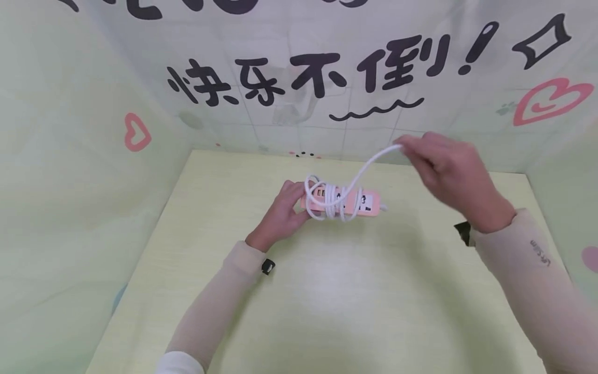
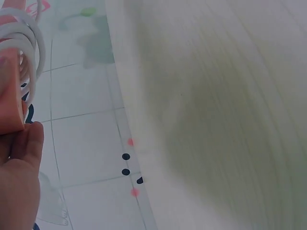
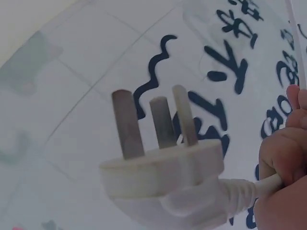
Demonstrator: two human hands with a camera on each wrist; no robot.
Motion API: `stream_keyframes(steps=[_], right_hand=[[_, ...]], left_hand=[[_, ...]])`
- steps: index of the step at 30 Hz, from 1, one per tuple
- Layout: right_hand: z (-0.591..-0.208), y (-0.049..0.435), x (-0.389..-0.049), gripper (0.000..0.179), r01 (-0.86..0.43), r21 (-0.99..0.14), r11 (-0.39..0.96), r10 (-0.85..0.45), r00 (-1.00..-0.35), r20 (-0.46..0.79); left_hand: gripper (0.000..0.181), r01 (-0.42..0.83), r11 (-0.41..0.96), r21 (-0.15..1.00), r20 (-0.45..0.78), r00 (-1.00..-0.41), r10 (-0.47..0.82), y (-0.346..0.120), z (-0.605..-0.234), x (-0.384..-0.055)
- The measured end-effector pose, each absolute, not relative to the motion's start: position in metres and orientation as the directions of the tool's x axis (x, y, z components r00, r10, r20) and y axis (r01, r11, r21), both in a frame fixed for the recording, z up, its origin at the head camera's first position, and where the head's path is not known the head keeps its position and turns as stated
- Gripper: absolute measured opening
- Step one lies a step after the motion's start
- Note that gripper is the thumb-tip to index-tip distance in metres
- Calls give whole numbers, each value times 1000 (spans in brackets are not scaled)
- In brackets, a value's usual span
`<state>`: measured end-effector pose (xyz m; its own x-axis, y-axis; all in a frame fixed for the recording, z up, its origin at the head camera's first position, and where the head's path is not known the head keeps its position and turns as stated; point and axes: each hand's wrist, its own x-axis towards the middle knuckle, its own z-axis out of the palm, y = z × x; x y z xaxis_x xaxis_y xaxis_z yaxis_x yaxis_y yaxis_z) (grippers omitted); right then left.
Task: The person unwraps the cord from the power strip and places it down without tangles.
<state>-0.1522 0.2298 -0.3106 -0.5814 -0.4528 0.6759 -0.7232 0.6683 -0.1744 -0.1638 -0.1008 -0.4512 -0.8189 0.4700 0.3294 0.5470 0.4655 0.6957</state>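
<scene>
A pink power strip [image 1: 345,201] with white socket faces is gripped at its left end by my left hand [image 1: 285,213]. White cord [image 1: 330,200] loops several times around the strip, and a free length arcs up to my right hand [image 1: 450,174], raised at the right. My right hand holds that cord in curled fingers. In the right wrist view a white three-pin plug [image 3: 163,177] sticks out beside the hand, its cord running into the fist. The left wrist view catches the strip's end [image 2: 12,96] with cord coils above the fingers.
A pale wooden table [image 1: 317,301] lies below the hands. Behind it hangs a white printed sheet [image 1: 275,114] with dark lettering, and similar cloth walls [image 1: 70,182] rise on the left and right. Small black wrist straps [image 1: 268,266] show at both sleeves.
</scene>
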Motion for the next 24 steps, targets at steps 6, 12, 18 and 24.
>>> stream_keyframes(steps=[6, 12, 18, 24], right_hand=[[-322, 269, -182, 27, -581, -111, 806, -419, -694, 586], [-347, 313, -186, 25, -446, -127, 886, -368, -843, 391], [-375, 350, -181, 31, -287, -145, 947, -281, -958, 60], [-406, 362, -180, 34, -226, -166, 960, -259, -942, -212]], left_hand=[[57, 525, 440, 729, 334, -833, 440, -107, -451, -161], [57, 513, 399, 760, 375, -847, 376, -116, -450, -165], [55, 508, 379, 773, 414, -858, 304, -122, -446, -173], [55, 505, 372, 778, 417, -860, 296, -123, -442, -174]])
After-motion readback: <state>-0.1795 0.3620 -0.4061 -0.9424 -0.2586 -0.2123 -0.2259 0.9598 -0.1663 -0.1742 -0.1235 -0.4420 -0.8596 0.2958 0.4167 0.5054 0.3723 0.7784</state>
